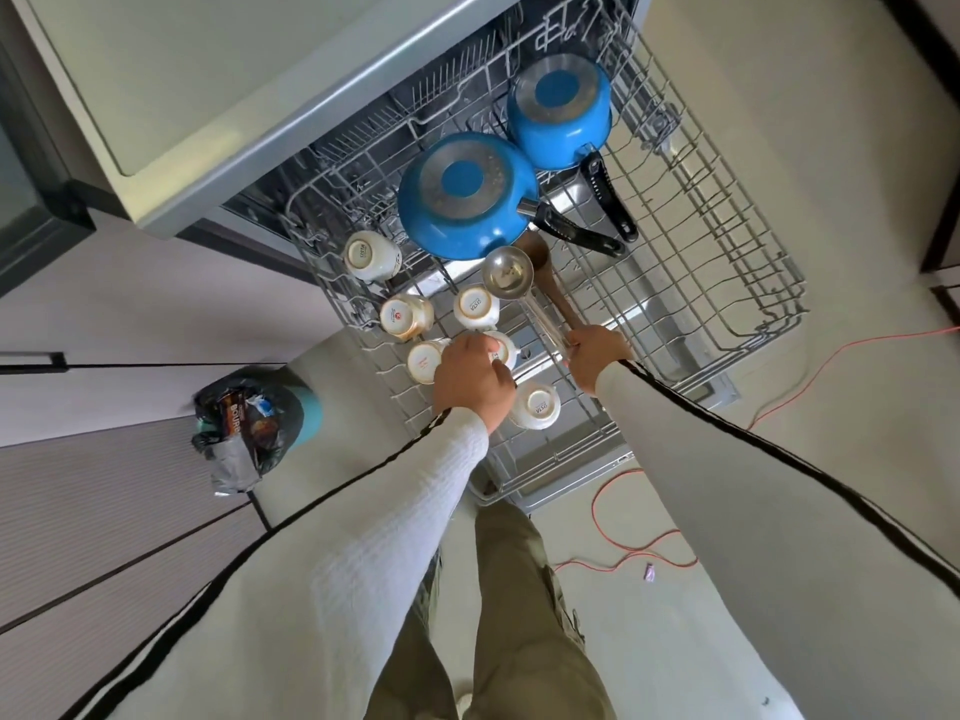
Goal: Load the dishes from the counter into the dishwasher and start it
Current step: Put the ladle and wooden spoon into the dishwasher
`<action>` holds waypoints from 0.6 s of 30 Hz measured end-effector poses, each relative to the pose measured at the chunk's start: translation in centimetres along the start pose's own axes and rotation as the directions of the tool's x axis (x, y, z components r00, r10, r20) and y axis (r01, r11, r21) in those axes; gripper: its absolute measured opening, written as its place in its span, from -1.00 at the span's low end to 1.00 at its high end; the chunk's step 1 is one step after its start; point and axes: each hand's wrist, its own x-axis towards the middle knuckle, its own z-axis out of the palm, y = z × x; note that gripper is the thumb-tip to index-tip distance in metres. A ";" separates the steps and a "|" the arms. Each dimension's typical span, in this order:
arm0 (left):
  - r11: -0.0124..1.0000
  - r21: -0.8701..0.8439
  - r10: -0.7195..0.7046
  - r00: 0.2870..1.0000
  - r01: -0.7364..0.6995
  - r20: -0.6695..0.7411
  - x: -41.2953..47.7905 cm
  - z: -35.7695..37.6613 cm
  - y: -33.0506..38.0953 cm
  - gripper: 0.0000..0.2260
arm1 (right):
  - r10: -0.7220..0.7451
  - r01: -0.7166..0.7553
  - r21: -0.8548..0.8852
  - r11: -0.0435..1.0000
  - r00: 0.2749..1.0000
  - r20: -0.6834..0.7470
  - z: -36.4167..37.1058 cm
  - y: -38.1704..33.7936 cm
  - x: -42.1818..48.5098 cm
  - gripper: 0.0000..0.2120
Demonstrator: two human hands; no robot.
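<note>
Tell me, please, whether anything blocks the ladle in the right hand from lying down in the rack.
Nothing visible does: the right hand holds the ladle over bare rack wires, between an upturned cup and a wooden spoon.

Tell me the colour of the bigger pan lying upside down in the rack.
Bright blue pan with a black handle; head view shows it.

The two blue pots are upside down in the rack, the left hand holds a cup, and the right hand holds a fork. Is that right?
Not quite: the head view shows the right hand holding a steel ladle, not a fork. The rest is right: the big blue pot and the small blue pot sit upside down in the rack, and the left hand holds a cup.
</note>
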 end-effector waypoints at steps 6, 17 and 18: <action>0.912 0.371 0.199 0.980 -0.176 -0.025 -1.6 -0.4 -2.1 -0.56 | 0.063 -0.070 -0.034 0.997 0.982 -0.176 1.1 -0.1 -1.2 -0.83; 0.644 0.714 0.186 0.961 -0.276 0.203 -4.0 -2.5 -8.0 -0.36 | 0.031 -0.048 -0.073 0.996 0.976 -0.214 3.2 0.0 -3.1 -0.59; 0.644 0.715 0.179 0.962 -0.274 0.207 -4.3 -2.7 -8.4 -0.36 | 0.033 -0.050 -0.070 0.996 0.974 -0.226 3.3 -0.2 -3.3 -0.59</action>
